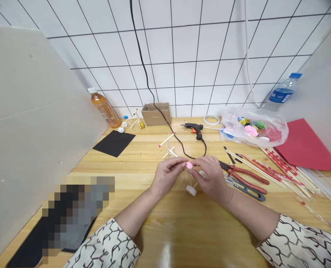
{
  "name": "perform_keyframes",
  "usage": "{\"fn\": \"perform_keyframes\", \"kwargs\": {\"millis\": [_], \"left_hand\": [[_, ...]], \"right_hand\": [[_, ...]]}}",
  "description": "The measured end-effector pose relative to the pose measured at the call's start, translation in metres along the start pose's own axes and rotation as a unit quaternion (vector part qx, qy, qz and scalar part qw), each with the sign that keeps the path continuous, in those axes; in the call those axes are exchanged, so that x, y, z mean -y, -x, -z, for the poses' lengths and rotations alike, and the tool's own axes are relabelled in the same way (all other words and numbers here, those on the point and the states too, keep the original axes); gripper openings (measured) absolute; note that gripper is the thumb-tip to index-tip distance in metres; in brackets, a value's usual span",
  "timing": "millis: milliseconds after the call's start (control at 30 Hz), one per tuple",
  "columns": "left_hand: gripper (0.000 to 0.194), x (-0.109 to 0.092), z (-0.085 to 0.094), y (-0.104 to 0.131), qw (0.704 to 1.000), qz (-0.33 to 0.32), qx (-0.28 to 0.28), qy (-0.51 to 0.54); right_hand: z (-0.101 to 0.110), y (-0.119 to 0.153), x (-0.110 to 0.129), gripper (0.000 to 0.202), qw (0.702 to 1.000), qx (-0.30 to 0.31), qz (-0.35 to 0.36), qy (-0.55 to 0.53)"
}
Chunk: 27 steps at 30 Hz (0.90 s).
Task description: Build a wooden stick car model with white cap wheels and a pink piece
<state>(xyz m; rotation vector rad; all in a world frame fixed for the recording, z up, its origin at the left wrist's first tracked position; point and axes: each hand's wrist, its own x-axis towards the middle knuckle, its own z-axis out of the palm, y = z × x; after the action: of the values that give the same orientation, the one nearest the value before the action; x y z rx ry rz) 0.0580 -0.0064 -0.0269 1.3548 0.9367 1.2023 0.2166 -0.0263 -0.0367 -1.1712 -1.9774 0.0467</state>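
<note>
Both hands meet over the middle of the wooden table around a small pink bottle cap (189, 165). My left hand (166, 175) pinches the cap from its left side. On the other side, the fingertips of my right hand (212, 178) close on it too. Just below are thin pale sticks with a white bottle cap (191, 190) at the near end and another white cap (202, 174) partly behind my right hand. How these join the pink cap is hidden by my fingers. Beyond my hands stands a small frame of pale sticks (170, 150) with a red-tipped stick on top.
To the right lie red-handled pliers (250, 175), a grey utility knife (246, 189) and bundled sticks (288, 165). Farther back are a glue gun (194, 128), a tape roll (211, 119), a bag of caps (251, 139) and a cardboard box (156, 113). Black card (114, 143) lies left.
</note>
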Motion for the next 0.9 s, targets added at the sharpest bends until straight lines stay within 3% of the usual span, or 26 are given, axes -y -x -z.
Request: {"fn": "perform_keyframes", "kwargs": {"millis": [900], "left_hand": [[0.012,0.0008,0.0012,0.0004,1.000,0.007,0.013,0.003]], "right_hand": [[-0.0037,-0.0023,0.0087,0.015,0.999,-0.008,-0.022,0.044]]}}
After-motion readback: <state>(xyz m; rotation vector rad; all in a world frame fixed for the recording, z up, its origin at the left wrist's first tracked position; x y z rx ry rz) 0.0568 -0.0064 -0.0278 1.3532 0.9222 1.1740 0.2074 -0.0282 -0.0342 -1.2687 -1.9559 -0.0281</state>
